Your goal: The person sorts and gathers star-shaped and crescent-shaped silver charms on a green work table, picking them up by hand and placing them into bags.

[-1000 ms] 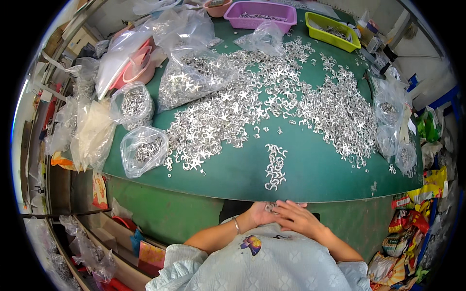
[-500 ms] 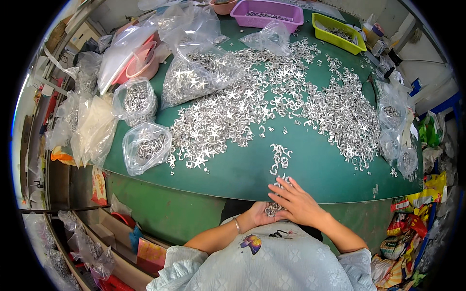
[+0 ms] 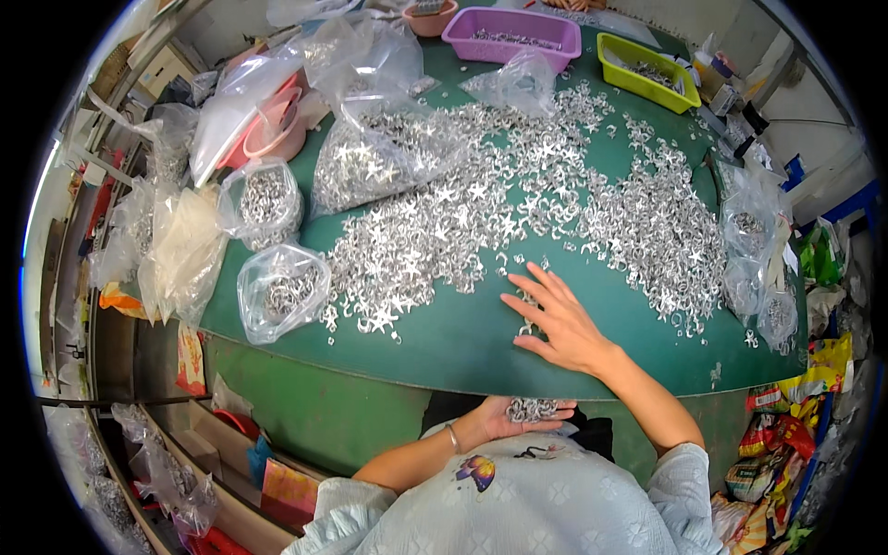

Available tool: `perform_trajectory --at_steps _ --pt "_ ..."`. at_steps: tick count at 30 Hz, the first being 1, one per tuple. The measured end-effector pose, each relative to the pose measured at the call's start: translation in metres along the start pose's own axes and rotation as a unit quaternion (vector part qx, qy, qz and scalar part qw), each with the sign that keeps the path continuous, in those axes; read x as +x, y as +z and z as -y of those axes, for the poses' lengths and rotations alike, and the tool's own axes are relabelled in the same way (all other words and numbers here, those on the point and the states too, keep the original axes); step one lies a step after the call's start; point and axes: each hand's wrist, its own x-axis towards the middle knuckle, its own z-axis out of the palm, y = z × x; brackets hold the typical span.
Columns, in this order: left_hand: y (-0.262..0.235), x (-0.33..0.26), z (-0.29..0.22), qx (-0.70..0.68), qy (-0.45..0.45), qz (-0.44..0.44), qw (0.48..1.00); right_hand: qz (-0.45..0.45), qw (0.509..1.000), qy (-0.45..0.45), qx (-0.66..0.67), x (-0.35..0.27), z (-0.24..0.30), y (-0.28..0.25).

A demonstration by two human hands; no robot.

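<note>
My left hand [image 3: 494, 424] is cupped palm up just below the table's front edge. A heap of small silver metal pieces [image 3: 532, 410] rests in it. Over the table, my right hand [image 3: 566, 326] lies with its fingers spread, above a few loose silver pieces [image 3: 526, 303] that it partly covers. Beyond it, two broad heaps of the same kind of castings spread over the green table [image 3: 444, 347]: a left heap [image 3: 407, 254] with several star-shaped pieces, and a right heap [image 3: 661, 245].
Clear plastic bags of pieces stand at the left, including an open bag [image 3: 282, 301] and a larger bag [image 3: 370, 162]. A pink basin [image 3: 277, 134], purple tub [image 3: 513, 20] and yellow-green tray [image 3: 647, 83] sit farther back. Another person's hand [image 3: 575, 5] shows at the far edge.
My right hand has moved away from my left hand, forward over the table, onto the strip of loose pieces. My left hand stays low with metal pieces in its palm.
</note>
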Motion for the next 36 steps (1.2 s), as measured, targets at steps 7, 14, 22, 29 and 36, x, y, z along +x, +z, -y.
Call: perform_trajectory --at_steps 7,14,22,29,36 --pt "0.0 -0.006 -0.001 -0.102 -0.037 0.021 0.994 0.094 0.995 -0.021 0.011 -0.035 0.014 0.014" --pt "-0.083 0.0 0.016 -0.126 0.026 0.095 0.987 0.113 0.991 -0.058 0.033 -0.087 0.053 0.036" --pt "-0.01 0.0 0.002 0.009 0.033 -0.291 0.956 0.041 0.987 -0.134 0.077 -0.097 0.049 0.049" --pt "-0.065 0.021 0.002 -0.017 0.046 0.055 0.997 -0.104 0.967 -0.182 0.145 -0.118 0.039 0.07" --pt "-0.06 -0.031 0.0 0.128 0.099 -0.038 0.986 -0.117 0.981 0.037 0.151 -0.153 0.021 0.103"
